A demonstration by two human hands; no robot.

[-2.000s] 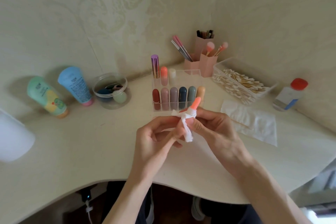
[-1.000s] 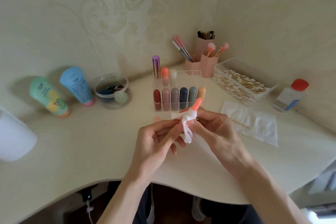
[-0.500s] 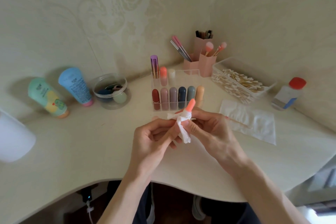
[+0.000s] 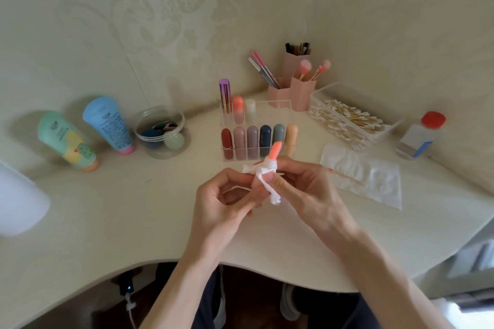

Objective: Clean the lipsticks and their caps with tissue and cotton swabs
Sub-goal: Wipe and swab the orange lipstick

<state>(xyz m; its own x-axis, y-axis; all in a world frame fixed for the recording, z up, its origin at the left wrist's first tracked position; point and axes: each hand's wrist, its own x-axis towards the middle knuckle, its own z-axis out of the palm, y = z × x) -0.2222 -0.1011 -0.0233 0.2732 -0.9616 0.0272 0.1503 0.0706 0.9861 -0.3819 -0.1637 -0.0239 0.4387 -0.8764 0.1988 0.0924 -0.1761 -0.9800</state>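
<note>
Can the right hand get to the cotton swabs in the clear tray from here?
Probably yes. The swab tray sits open-topped beyond and right of the right hand, with only the flat tissue sheet between. But that hand is pinching the wrapped lipstick, so it must let go first.

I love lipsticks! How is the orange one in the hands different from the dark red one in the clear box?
The orange lipstick is uncapped, its stick bare; the dark red lipstick wears its cap. The orange lipstick is tilted in the right hand, tissue wrapped round its base; the dark red lipstick stands upright in the clear rack. Both are lipsticks.
</note>
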